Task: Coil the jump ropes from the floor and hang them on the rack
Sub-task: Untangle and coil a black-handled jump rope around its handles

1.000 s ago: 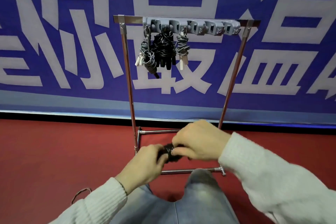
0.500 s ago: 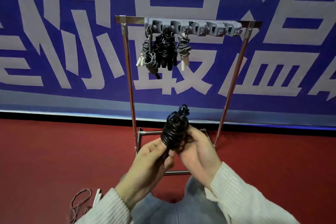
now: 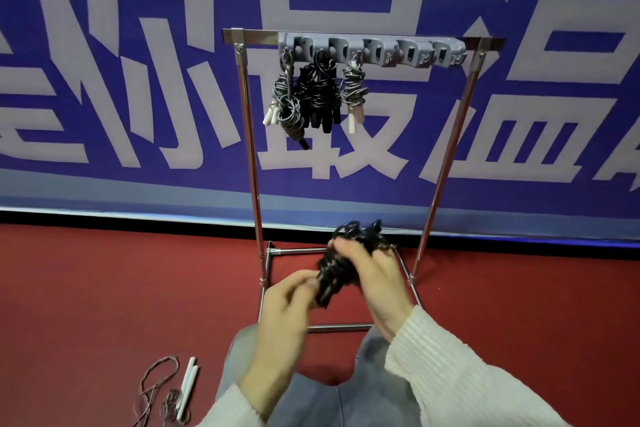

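Seen from a head-worn camera, looking forward and down. Centre frame: a coiled black jump rope, bundled into a thick dark wad, gripped between both hands in front of the rack. Right hand wrapped around the bundle from the right side, fingers curled over the top of the coils, thumb side hidden. Left hand below and to the left, blurred, fingers curled against the lower end of the bundle, where black handles seem to poke out. White ribbed sleeves on both arms; grey trousers below.

Behind the hands: a chrome frame standing on a red floor, with a grey hook strip across the top bar. Hanging from the leftmost hooks, side by side: a grey coiled rope with white handles, a black coiled rope, and a second grey coiled rope with white handles. Hooks to the right bare.

Lower left on the floor: a loose, uncoiled reddish rope with white handles lying beside it. Backdrop: a blue banner with large pale characters.
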Tool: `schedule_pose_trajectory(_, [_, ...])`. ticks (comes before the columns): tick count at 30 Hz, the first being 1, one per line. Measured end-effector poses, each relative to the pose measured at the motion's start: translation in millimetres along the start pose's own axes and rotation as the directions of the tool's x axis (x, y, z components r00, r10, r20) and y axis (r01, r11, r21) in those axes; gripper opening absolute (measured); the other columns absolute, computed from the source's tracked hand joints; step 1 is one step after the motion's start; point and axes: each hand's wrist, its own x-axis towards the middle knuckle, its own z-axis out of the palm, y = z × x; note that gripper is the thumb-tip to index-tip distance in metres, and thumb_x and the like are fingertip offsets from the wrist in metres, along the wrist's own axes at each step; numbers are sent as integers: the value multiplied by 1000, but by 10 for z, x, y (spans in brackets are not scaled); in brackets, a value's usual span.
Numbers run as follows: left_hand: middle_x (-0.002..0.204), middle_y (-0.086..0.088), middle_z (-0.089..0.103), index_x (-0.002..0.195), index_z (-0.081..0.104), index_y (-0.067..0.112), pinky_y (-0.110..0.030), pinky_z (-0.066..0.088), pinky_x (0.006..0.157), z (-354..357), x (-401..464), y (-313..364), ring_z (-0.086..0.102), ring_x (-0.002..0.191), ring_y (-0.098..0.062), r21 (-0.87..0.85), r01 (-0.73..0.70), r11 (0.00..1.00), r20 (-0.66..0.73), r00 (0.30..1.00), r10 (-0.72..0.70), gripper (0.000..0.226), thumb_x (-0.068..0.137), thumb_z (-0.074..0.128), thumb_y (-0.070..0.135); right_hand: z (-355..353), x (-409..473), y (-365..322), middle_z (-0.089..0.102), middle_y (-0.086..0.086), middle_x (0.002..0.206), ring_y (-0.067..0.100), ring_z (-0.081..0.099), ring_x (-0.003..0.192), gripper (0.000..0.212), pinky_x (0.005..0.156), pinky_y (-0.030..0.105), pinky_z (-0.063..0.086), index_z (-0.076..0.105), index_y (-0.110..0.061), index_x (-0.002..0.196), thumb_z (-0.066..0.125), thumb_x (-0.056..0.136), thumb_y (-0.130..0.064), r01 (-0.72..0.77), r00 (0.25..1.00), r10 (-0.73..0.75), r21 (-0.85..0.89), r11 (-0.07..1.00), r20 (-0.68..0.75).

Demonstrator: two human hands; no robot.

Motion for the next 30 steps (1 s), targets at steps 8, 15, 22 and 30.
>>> schedule_pose_trajectory(8, [143,20,51,149,39,44,-16,45,104,89,173,231,50,130,9,82,-88,993,280,958,62,62,95,69,37,47,81,-38,63,-9,64,7,55,62,14,63,30,46,61,-24,72,66,74,-36,154,986,-101,-491,858,133])
schedule_pose_trajectory(15, [90,3,73,118,64,22,-25,52,61,228,248,223,63,75,-11,-146,105,984,41,994,-101,17,104,57,15,120,171,144,71,-1,101,14,69,91,21,82,40,57,68,-28,101,64,80,-27,119,982,-22,-531,839,185])
schedule_pose_trajectory(22, [102,-6,75,120,66,14,-37,58,74,30,437,166,72,94,-25,-279,178,944,24,984,-178,20,107,50,17,-11,161,10,57,2,77,8,59,66,29,71,24,53,68,-9,112,61,91,9,96,940,-55,-105,990,337])
schedule_pose_trajectory(30, [106,-11,71,121,50,31,-37,52,50,45,472,209,62,65,-23,-142,-8,990,-54,999,1,22,106,52,15,51,98,109,71,-1,84,8,62,68,11,63,22,51,73,-13,89,71,92,-2,293,954,-284,-96,951,100])
